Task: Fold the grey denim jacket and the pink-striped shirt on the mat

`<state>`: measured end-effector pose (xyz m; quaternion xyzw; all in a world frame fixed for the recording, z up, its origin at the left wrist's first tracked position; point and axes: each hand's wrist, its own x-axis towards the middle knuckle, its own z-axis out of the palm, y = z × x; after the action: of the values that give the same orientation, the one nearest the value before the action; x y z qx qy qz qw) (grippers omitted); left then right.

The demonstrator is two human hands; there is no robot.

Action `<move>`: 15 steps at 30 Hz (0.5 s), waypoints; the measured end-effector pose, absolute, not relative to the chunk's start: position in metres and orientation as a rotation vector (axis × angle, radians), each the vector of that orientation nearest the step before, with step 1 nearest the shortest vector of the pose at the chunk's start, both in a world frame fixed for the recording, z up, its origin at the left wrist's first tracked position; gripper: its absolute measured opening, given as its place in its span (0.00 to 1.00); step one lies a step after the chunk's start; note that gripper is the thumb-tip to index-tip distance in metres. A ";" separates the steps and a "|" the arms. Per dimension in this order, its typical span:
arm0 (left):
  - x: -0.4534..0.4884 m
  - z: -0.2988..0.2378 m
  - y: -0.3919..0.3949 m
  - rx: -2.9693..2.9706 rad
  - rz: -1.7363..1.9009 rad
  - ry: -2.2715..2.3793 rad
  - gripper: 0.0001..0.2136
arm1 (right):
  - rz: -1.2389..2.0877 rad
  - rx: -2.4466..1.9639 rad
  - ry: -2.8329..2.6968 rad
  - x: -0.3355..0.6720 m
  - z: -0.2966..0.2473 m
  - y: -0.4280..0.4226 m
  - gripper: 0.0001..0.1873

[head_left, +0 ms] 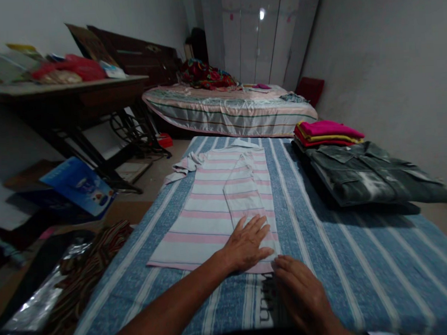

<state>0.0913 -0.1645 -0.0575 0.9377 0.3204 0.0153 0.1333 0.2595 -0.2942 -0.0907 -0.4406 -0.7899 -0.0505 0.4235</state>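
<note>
A pink-and-white striped shirt [207, 213] lies spread on the blue striped cloth, its right side folded inward with that sleeve laid along the body. The other sleeve [186, 165] sticks out crumpled at the far left. My left hand [248, 243] rests flat on the shirt's lower right part, fingers spread. At the shirt's bottom right corner is my right hand [301, 288], fingers together and bent at the edge. Whether cloth is pinched under those fingers is hidden.
Folded dark green clothing [374, 174] sits on the right, with a pink and red folded pile [328, 132] behind it. A bed [235, 109] stands beyond. On the left are a sewing-machine table [92, 87] and a blue box [80, 187].
</note>
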 end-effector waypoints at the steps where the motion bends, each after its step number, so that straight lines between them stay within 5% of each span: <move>1: 0.091 -0.057 -0.165 2.718 0.046 0.935 0.30 | -0.124 -1.110 -1.969 0.257 -0.093 -0.294 0.16; 15: 0.086 -0.058 -0.168 2.646 0.131 0.935 0.29 | -0.362 -0.968 -2.018 0.266 -0.126 -0.280 0.11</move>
<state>0.0862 -0.1681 -0.0576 0.9289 0.3281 0.0458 0.1654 0.2661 -0.2802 -0.1260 -0.3869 -0.8064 -0.1446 0.4233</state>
